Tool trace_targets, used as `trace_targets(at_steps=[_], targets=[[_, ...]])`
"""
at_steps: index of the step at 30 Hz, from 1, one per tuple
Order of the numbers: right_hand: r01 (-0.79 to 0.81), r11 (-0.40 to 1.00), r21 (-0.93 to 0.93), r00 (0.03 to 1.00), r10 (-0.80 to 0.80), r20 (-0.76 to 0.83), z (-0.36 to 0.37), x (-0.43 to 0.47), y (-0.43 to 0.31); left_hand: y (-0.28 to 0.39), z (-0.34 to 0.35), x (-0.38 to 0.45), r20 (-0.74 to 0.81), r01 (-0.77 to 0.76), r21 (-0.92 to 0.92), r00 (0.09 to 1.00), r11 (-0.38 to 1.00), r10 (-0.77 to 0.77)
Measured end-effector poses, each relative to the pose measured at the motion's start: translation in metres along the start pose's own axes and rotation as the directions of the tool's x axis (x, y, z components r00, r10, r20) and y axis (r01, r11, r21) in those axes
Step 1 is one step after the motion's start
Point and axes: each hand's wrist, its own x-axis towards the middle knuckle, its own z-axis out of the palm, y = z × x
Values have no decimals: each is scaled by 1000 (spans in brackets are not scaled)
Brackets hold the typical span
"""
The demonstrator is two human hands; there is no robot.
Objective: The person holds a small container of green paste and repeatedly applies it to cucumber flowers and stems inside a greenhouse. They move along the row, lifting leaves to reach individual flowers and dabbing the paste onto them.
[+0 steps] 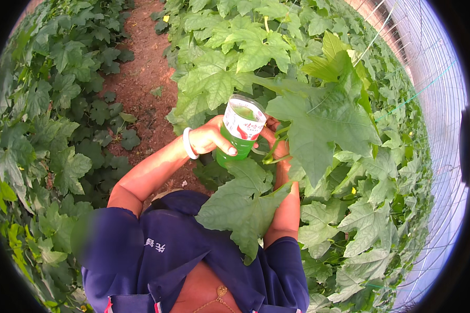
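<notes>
My left hand [211, 137] grips a cut-open clear plastic bottle [241, 127] from its left side. Green liquid fills its lower part, and a white and red label bearing writing wraps the upper part. Right of the bottle, my right hand [275, 137] is partly hidden behind the bottle and leaves; its fingers are bent beside green vine stems [277, 146], and whether they hold a stem I cannot tell. One large lobed leaf [325, 117] hangs over the right wrist area, another large leaf [243, 201] lies across my right forearm and chest.
Dense leafy vines [62, 98] grow along the left. A reddish soil path [141, 78] runs between the rows. More vines with small yellow flowers cover the right, where green strings [419, 94] and a translucent plastic greenhouse wall [434, 219] with wires stand.
</notes>
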Motion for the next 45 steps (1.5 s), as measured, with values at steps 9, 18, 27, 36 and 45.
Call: trace_targets(at_steps=[9, 18, 27, 36, 45], targets=[[-27, 999, -41, 995, 23, -101, -15, -17, 23, 17, 11, 4, -40, 8, 15, 999, 1000, -8], [97, 959, 266, 894, 33, -447, 12, -88, 53, -9, -13, 15, -140, 47, 51, 989, 998, -39], [247, 967, 58, 766, -158, -624, 47, -92, 27, -39, -28, -13, -328, 94, 183, 944, 979, -29], [66, 996, -63, 850, -89, -519, 32, -97, -3, -56, -46, -15, -332, 128, 456, 943, 881, 35], [-206, 714, -669, 950, -17, -311, 61, -74, -66, -40, -31, -14, -229, 83, 653, 969, 752, 92]])
